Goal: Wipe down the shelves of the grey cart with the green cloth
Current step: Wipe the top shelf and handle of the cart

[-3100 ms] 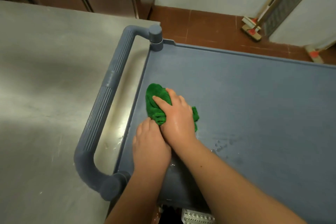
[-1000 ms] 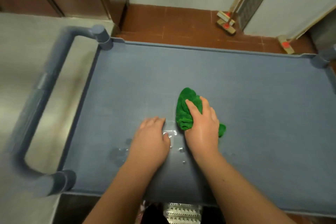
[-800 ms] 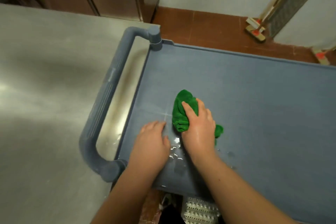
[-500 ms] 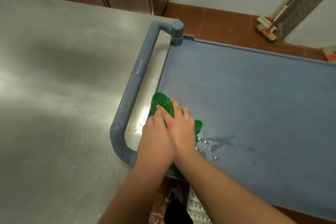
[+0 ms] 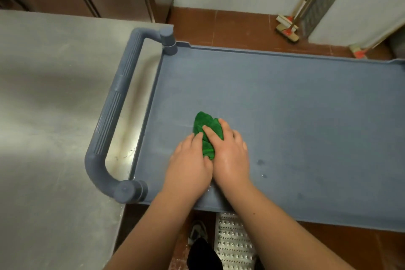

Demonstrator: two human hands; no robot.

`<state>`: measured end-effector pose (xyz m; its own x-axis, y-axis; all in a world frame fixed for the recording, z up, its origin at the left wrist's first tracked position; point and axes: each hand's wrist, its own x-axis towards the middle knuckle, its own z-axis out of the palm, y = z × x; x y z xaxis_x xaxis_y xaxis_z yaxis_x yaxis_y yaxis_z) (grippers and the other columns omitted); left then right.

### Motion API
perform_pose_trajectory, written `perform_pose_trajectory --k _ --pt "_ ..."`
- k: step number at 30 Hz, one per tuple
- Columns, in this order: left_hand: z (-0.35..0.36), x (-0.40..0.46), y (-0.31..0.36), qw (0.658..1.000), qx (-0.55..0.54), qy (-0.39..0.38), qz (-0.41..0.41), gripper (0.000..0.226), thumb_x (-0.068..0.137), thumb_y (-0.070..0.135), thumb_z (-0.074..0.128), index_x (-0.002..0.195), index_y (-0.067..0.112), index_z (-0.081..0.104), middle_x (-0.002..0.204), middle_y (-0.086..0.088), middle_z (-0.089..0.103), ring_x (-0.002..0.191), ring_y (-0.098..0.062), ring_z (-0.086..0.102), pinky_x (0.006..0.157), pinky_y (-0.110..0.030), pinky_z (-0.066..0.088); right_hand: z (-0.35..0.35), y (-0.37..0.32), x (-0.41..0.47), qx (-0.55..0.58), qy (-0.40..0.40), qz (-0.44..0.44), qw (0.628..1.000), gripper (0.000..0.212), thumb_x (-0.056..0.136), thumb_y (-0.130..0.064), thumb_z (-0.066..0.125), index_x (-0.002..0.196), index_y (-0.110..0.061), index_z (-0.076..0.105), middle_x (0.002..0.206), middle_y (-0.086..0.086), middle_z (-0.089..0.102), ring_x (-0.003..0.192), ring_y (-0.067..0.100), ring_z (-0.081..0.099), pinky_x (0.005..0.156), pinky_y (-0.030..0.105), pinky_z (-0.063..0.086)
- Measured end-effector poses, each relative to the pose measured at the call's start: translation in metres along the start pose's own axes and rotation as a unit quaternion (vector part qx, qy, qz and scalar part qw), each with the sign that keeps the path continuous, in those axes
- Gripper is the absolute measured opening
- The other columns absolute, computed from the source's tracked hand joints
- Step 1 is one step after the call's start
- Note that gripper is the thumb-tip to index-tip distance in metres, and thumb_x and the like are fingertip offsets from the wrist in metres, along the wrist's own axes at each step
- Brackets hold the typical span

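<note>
Head view: the crumpled green cloth (image 5: 207,132) lies on the grey plastic cart's top shelf (image 5: 306,120), near its left raised edge. Right hand (image 5: 230,153) presses on it, fingers curled over it; left hand (image 5: 189,164) touches it, fingers together. Much open shelf extends rightward. Ribbed grey handle (image 5: 114,103) borders the steel bench (image 5: 48,116). No writing is readable.

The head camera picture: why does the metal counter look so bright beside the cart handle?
Head view: glare from overhead light bounces off the steel counter behind the handle; wide-angle lens bends the cart shelf edges; hands and green cloth stay sharp.
</note>
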<state>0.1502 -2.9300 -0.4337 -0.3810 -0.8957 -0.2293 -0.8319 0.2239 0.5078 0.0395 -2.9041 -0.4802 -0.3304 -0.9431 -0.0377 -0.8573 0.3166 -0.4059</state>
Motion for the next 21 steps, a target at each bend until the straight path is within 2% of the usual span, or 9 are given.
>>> perform_pose_trajectory --k 4,8,11,15,18,21 --pt "0.038 -0.001 0.044 0.999 0.007 -0.036 0.021 0.072 0.077 0.024 0.041 0.148 0.019 0.03 0.152 -0.005 0.036 0.14 -0.024 0.032 0.115 -0.042 0.028 -0.028 0.059 -0.012 -0.013 0.007 0.028 0.999 0.057 0.087 -0.032 0.063 0.138 -0.049 0.045 0.156 -0.002 0.034 0.122 0.029 0.046 0.093 0.042 0.043" --pt "0.078 -0.001 0.088 0.991 0.116 -0.073 -0.003 0.075 0.087 0.03 0.048 0.153 0.023 0.014 0.16 -0.01 0.016 0.147 -0.033 0.011 0.12 -0.044 0.015 -0.064 0.14 -0.027 -0.024 0.012 0.059 0.998 0.072 0.076 -0.019 0.07 0.138 -0.046 0.046 0.156 -0.002 0.035 0.121 0.032 0.046 0.09 0.042 0.044" --pt "0.104 0.0 0.137 0.986 0.155 -0.057 0.025 0.074 0.087 0.031 0.052 0.152 0.021 0.018 0.16 -0.013 0.017 0.147 -0.036 0.009 0.12 -0.045 0.013 -0.092 0.201 -0.039 -0.031 0.022 0.075 0.996 0.076 0.072 -0.016 0.071 0.138 -0.047 0.047 0.155 -0.002 0.036 0.12 0.031 0.045 0.091 0.042 0.044" --pt "0.151 0.001 0.22 0.978 0.16 -0.117 0.06 0.079 0.087 0.036 0.054 0.153 0.023 0.012 0.162 -0.007 0.008 0.149 -0.031 0.004 0.121 -0.043 0.011 -0.125 0.272 -0.052 -0.035 0.025 0.095 0.995 0.074 0.072 -0.017 0.07 0.137 -0.046 0.049 0.154 -0.002 0.037 0.12 0.031 0.046 0.092 0.043 0.044" --pt "0.18 0.0 0.26 0.97 0.184 -0.159 0.02 0.089 0.085 0.045 0.054 0.154 0.025 0.003 0.163 -0.011 -0.003 0.148 -0.037 -0.003 0.119 -0.053 0.008 -0.146 0.314 -0.062 -0.036 0.03 0.105 0.993 0.072 0.074 -0.017 0.068 0.138 -0.045 0.049 0.155 -0.001 0.036 0.121 0.032 0.046 0.095 0.044 0.043" --pt "0.193 0.004 0.281 0.962 0.201 -0.178 -0.041 0.084 0.088 0.037 0.049 0.154 0.023 0.0 0.162 -0.015 -0.008 0.147 -0.042 -0.006 0.116 -0.061 0.008 -0.167 0.361 -0.072 -0.051 0.043 0.114 0.991 0.075 0.072 -0.013 0.066 0.138 -0.045 0.048 0.155 -0.002 0.036 0.121 0.031 0.046 0.094 0.043 0.043"
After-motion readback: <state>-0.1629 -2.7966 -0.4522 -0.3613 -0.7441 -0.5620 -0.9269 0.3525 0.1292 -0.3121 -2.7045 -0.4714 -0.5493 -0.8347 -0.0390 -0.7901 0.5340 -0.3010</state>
